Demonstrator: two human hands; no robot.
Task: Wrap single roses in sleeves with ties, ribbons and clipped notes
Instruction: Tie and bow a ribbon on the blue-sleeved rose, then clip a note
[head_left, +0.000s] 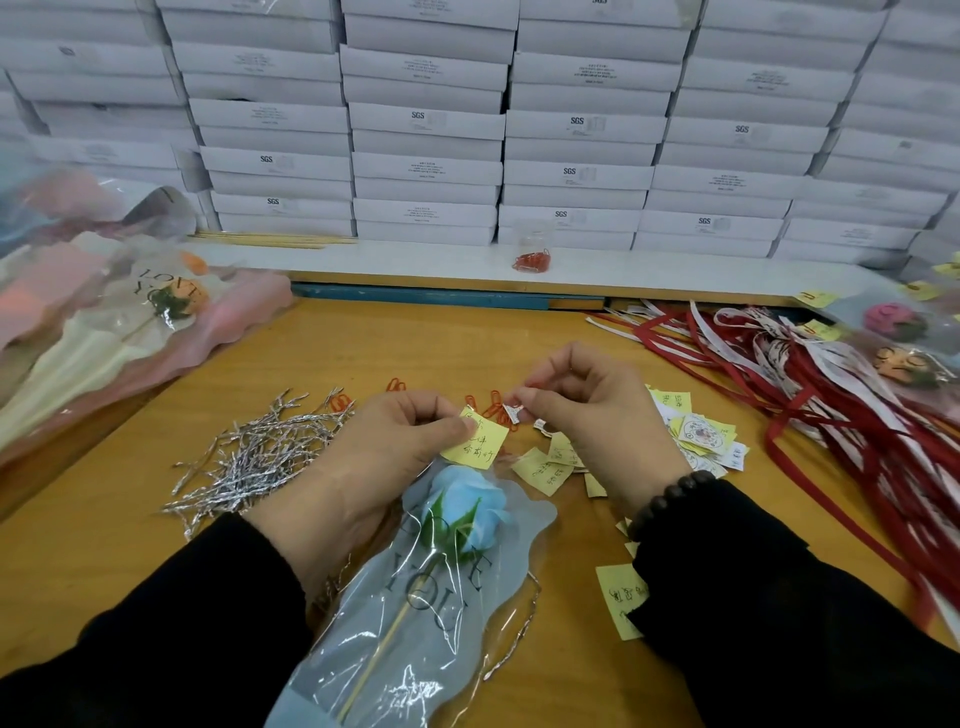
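A wall of white boxes (426, 124) stands behind a wooden table (156, 545). A blue rose (470, 506) lies in a clear sleeve (415, 623) in the middle of the table, near the person.

The left hand (384, 452) rests on the top of the sleeve. Its thumb and finger pinch a yellow note (478, 441) with writing on it. The right hand (587, 415) is curled up, and its fingertips pinch a small white bit of paper (513, 413) just beside the note. What the bit is cannot be told.

Silver ties (254, 457) lie in a pile on the left. Red paper clips (493, 405) lie past the hands, partly hidden. More yellow notes (543, 470) and red and white ribbons (831, 395) lie on the right. Black sleeves hide the bottom of the table.
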